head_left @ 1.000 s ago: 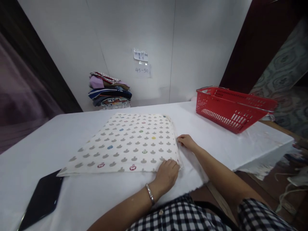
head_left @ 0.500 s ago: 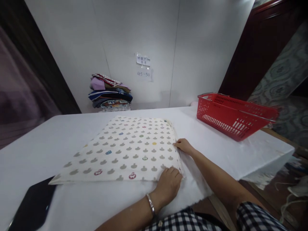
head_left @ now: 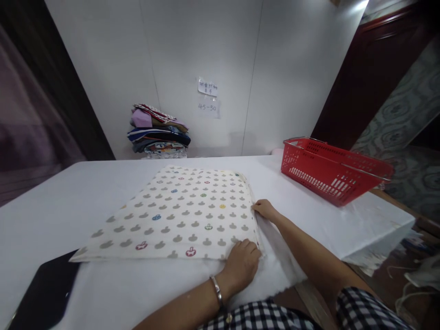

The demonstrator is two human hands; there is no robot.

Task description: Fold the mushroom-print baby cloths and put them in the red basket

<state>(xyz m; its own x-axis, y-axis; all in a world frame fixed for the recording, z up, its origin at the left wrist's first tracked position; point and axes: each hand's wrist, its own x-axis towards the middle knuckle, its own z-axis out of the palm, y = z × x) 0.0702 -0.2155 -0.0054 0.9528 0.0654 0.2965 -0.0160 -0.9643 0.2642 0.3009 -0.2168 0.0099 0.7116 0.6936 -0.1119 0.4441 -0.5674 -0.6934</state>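
Note:
A cream cloth (head_left: pixel 185 213) printed with grey and coloured mushrooms lies flat, folded in layers, on the white-covered table. My left hand (head_left: pixel 241 263), with a silver bracelet at the wrist, is at the cloth's near right corner. Its fingers are curled over the edge there, the fingertips partly hidden. Farther up the right edge, my right hand (head_left: pixel 264 210) pinches the cloth's side between thumb and fingers.
A red plastic basket (head_left: pixel 330 172) with metal handles stands at the table's right. Folded fabrics (head_left: pixel 158 130) are stacked against the back wall. A black phone-like slab (head_left: pixel 48 291) lies at the near left, by the cloth's corner. Paper notes (head_left: pixel 208 97) hang on the wall.
The camera view has shifted slightly. Both hands keep nearly the same places on the cloth's right edge, and the cloth lies as before.

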